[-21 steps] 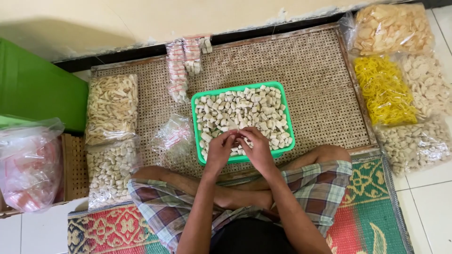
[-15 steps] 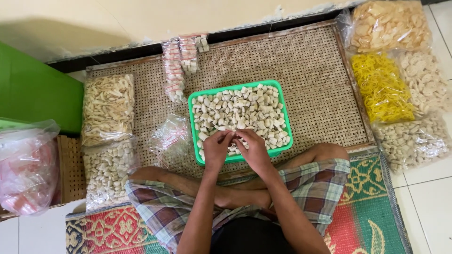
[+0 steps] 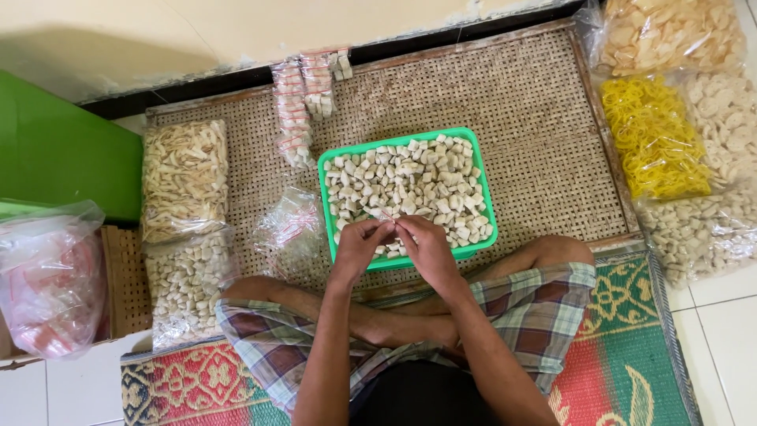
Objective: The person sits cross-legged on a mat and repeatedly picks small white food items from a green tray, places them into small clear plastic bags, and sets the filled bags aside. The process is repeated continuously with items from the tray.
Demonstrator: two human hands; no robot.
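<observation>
Left hand and right hand together over the near edge of the green tray, fingertips meeting and pinched on a small pale cracker; exact grip too small to tell. Tray full of pale crackers, resting on the woven mat. At 9 o'clock from the tray, a crumpled clear bag; farther at 9, two filled bags. At 11, small packets. At 3, yellow rings in a bag.
</observation>
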